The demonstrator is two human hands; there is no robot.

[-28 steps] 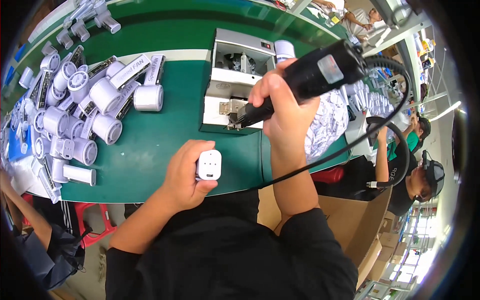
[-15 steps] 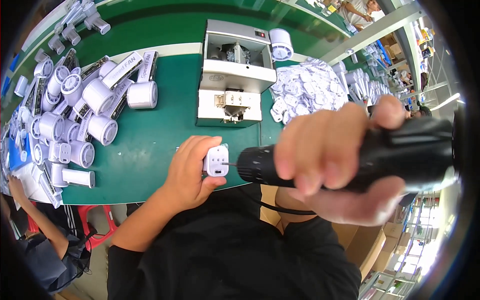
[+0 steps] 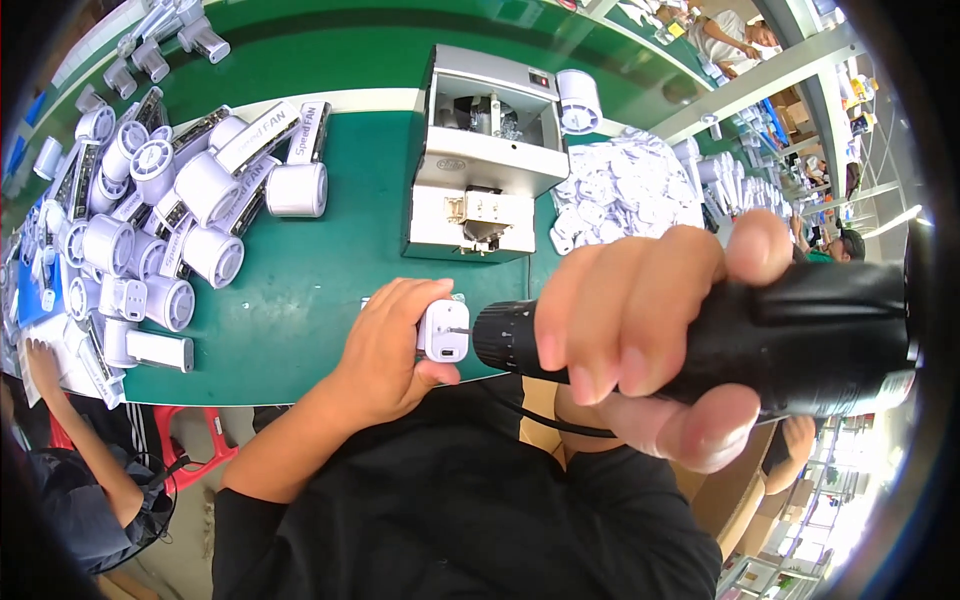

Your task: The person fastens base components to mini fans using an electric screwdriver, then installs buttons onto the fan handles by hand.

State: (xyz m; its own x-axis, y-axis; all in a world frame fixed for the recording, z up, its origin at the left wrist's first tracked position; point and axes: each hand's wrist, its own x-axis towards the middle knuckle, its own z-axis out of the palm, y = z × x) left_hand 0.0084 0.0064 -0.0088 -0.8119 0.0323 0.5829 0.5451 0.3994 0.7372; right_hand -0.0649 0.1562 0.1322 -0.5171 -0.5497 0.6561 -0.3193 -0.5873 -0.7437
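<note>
My left hand (image 3: 385,340) is closed around a white plastic piece (image 3: 436,347) with a rounded end face, a few small holes and a dark port. Most of its body is hidden by the fingers. My right hand (image 3: 640,325) grips a black electric screwdriver (image 3: 820,330), held sideways with its nose pointing left. The screwdriver's thin bit (image 3: 461,331) reaches the end face of the white piece, near its middle. Whether a screw sits under the bit is too small to tell.
Beyond my hands stands a metal screw feeder (image 3: 490,165), beside a white cylinder (image 3: 578,100). White plastic parts (image 3: 625,185) are heaped right of it. White fans (image 3: 210,190) pile up at the left. Another person's hand (image 3: 42,368) is at the far left; a cord runs below the screwdriver.
The bit now meets the middle of the white piece's face instead of lying nearer its right side. The piece has turned slightly in my left hand. The whole view has shifted a little.
</note>
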